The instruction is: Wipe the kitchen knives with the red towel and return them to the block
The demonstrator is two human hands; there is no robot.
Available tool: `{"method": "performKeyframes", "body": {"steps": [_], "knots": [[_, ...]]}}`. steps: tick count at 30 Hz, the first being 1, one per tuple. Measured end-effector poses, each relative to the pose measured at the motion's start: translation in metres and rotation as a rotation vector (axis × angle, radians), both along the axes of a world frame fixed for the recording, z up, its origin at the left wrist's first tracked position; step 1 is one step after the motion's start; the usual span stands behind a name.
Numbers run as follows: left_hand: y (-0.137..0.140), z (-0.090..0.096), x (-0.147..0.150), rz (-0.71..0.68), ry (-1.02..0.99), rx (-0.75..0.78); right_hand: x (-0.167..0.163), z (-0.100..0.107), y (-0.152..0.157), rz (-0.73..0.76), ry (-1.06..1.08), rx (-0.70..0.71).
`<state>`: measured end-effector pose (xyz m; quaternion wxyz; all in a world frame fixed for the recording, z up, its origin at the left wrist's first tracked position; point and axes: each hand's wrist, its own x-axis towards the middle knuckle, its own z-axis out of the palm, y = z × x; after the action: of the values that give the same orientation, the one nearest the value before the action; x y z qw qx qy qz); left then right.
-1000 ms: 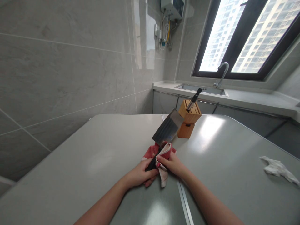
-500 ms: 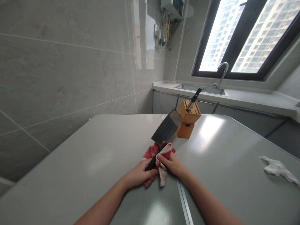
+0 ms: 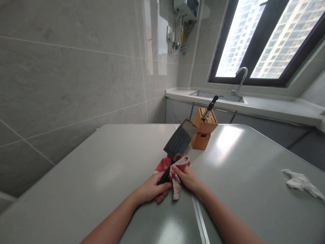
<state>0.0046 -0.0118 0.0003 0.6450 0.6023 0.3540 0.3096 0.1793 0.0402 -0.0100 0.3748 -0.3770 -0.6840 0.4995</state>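
A cleaver [image 3: 180, 138] with a broad dark blade and black handle is held above the table, its blade pointing away and up to the right. My left hand [image 3: 151, 187] is closed round the handle's lower end. A red and white cloth [image 3: 175, 184] is wrapped about the handle near the blade and hangs below it. My right hand [image 3: 187, 177] pinches that cloth against the handle from the right. Just behind the blade stands a wooden knife block [image 3: 203, 130]; one black-handled knife [image 3: 210, 107] sticks out of its top.
The pale table [image 3: 122, 145] has a metal seam down its middle. A crumpled white cloth or tissue [image 3: 302, 184] lies at the right. Beyond the table are a counter [image 3: 276, 105] with a sink and a faucet [image 3: 241, 81], under a window. A tiled wall [image 3: 76, 74] rises at the left.
Hardly anything differs. The cloth's folded edge at my right hand has shifted slightly, and the cleaver's blade has moved a touch to the left.
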Motion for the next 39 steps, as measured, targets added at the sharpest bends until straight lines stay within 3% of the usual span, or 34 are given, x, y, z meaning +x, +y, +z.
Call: {"method": "performKeyframes", "body": {"steps": [22,30,39], "knots": [[0.0002,-0.0013,0.0011,0.003,-0.038,-0.014,0.0009,-0.0048,0.0032,-0.084,0.057,-0.048],[-0.0009,0.0025,0.0016,0.003,-0.035,-0.018,0.0000,-0.0033,0.0034,-0.087,0.034,0.005],[-0.0012,0.0019,0.0008,0.006,-0.005,-0.006,0.0019,-0.0064,0.0043,0.011,-0.005,0.026]]}}
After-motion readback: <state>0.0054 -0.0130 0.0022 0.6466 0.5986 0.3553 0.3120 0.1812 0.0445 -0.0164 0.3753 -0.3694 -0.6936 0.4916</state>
